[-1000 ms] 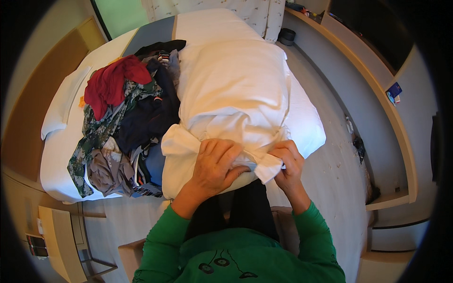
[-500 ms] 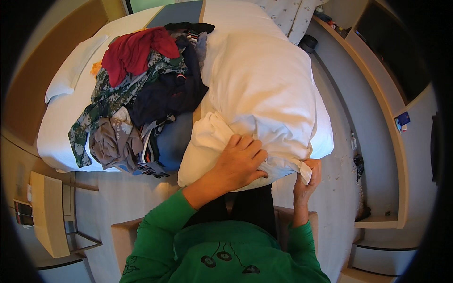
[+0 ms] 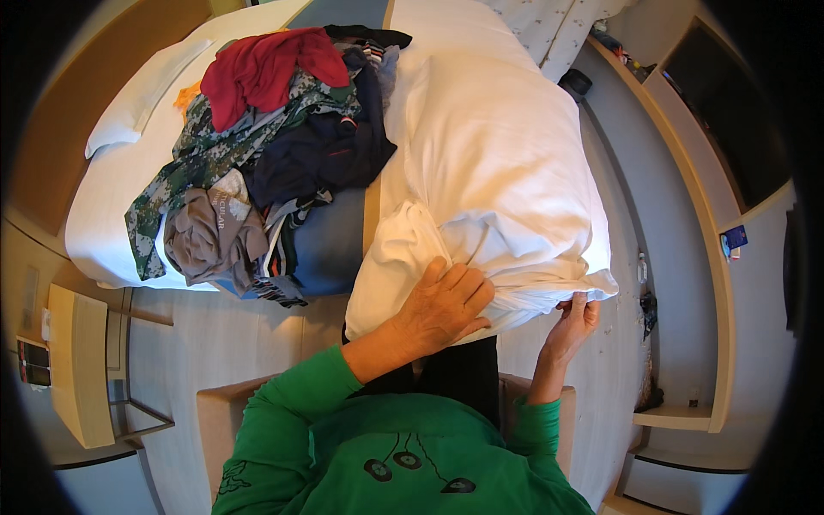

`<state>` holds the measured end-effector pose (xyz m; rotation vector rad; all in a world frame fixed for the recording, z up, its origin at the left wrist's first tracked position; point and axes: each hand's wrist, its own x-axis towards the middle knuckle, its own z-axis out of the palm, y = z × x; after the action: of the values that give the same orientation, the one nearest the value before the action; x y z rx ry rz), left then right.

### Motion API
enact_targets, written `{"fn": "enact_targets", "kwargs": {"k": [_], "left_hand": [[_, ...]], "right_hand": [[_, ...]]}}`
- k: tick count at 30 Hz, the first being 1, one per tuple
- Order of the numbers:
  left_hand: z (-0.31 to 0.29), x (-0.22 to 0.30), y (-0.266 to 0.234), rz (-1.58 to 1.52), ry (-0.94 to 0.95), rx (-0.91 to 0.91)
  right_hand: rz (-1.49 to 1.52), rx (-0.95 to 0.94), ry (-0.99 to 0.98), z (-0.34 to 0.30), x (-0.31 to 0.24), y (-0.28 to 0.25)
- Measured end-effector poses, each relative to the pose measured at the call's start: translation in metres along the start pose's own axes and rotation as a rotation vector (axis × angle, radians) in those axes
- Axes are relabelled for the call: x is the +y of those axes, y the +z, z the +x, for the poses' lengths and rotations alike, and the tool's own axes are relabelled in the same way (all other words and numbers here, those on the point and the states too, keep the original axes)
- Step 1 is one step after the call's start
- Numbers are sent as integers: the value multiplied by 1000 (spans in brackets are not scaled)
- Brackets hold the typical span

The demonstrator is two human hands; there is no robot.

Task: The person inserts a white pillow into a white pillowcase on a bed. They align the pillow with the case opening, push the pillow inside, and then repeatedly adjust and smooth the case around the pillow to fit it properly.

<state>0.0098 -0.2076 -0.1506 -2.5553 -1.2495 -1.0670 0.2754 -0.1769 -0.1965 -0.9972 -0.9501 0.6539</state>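
A large, puffy white pillow lies toward me, its near end overhanging the bed edge above my lap. Its white case is bunched and creased around the near end. My left hand presses on the middle of this end with bent fingers closed on the cloth; the fingertips are partly hidden in the folds. At the near right corner my right hand pinches the case's edge between thumb and fingers, and a flap of cloth stands out above it.
Left of the pillow lies a heap of clothes: a red garment, a camouflage one, a dark navy one and a brown one. A small wooden desk stands at left. Along the right wall runs a shelf.
My right hand has shifted slightly right and down, and the case's corner flap now spreads outward instead of hanging down. My left hand keeps its place on the pillow. The view has shifted slightly.
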Motion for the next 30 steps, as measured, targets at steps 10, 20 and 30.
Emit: {"fn": "enact_targets", "kwargs": {"k": [10,20,30], "left_hand": [[-35,14,15,102,56,12],[-80,-38,-30,-15,-534,508],[-78,-45,11,-911,-799,445]], "right_hand": [[-23,77,322,-16,34,-54],[-677,-98,-688,-46,-103,29],[-611,-742,-210,-60,-79,154]]}}
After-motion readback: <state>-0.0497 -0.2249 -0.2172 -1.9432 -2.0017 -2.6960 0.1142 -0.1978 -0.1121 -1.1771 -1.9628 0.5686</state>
